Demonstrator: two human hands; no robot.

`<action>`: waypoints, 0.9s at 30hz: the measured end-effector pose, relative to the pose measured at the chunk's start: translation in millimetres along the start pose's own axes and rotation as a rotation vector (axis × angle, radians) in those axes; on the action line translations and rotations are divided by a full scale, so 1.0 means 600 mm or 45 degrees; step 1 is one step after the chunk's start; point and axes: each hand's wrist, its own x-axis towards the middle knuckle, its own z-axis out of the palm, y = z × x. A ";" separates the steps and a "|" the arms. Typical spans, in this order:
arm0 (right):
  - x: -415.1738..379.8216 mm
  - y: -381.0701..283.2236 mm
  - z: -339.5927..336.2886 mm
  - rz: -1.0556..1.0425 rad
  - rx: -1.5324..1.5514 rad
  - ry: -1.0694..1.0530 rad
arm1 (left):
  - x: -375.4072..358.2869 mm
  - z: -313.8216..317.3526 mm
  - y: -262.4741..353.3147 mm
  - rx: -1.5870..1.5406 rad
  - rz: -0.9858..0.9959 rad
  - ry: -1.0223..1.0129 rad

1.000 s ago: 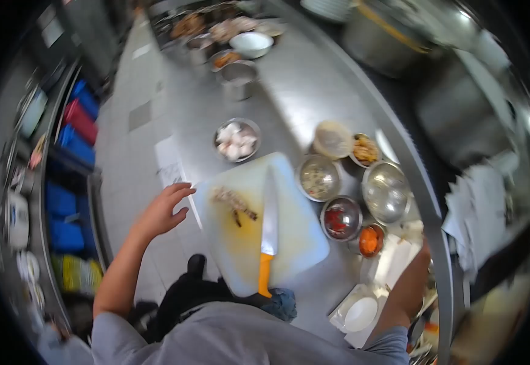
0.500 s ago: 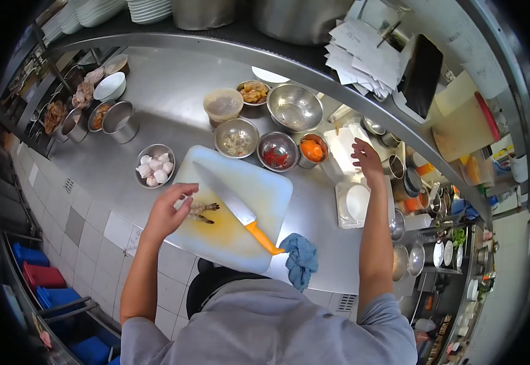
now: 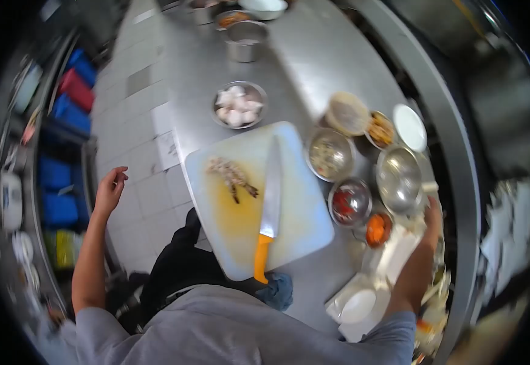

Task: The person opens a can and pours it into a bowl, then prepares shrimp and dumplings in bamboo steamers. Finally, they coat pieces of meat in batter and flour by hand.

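My left hand (image 3: pixel 112 188) hangs over the tiled floor, left of the cutting board (image 3: pixel 304 222), with its fingers loosely apart and nothing in them. On the board lie a few shrimp (image 3: pixel 233 176) and a large knife (image 3: pixel 271 204) with a yellow handle. My right hand (image 3: pixel 431 212) reaches to the right side of the counter, beside a wide steel bowl (image 3: pixel 399 179) and white containers (image 3: pixel 402 237). Blur hides its fingers, so whether it holds anything does not show. A crumpled blue cloth (image 3: pixel 277 293) touches the area near the knife's handle end.
Behind the board stands a steel bowl of white pieces (image 3: pixel 239 107). Bowls with red bits (image 3: pixel 349 204), orange contents (image 3: pixel 377 230) and pale bits (image 3: pixel 329 157) line its right side. A metal shelf edge (image 3: pixel 453 121) runs along the right. Blue bins (image 3: pixel 55 173) stand far left.
The view has turned, so the counter now runs up the picture. My left hand has moved away from the board to over the floor. My right hand has moved in beside the wide steel bowl.
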 end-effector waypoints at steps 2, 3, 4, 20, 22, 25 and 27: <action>0.044 -0.012 -0.001 0.018 -0.146 -0.179 | -0.054 -0.031 0.000 0.150 -0.195 0.038; 0.060 -0.010 0.005 0.015 -0.205 -0.270 | -0.076 -0.040 -0.003 0.201 -0.193 0.066; 0.077 -0.003 0.024 -0.015 -0.178 -0.310 | -0.090 -0.049 -0.012 0.250 -0.179 0.089; 0.057 -0.037 0.033 0.104 -0.227 -0.398 | 0.007 -0.051 0.136 0.390 -0.015 -0.009; 0.010 -0.072 -0.001 0.145 -0.215 -0.461 | 0.037 -0.056 0.159 0.280 0.096 0.043; -0.048 -0.085 -0.025 0.120 -0.241 -0.296 | 0.106 -0.065 0.205 -0.013 0.290 0.146; -0.082 -0.087 -0.028 0.070 -0.241 -0.045 | 0.157 -0.083 0.263 -0.197 0.431 0.165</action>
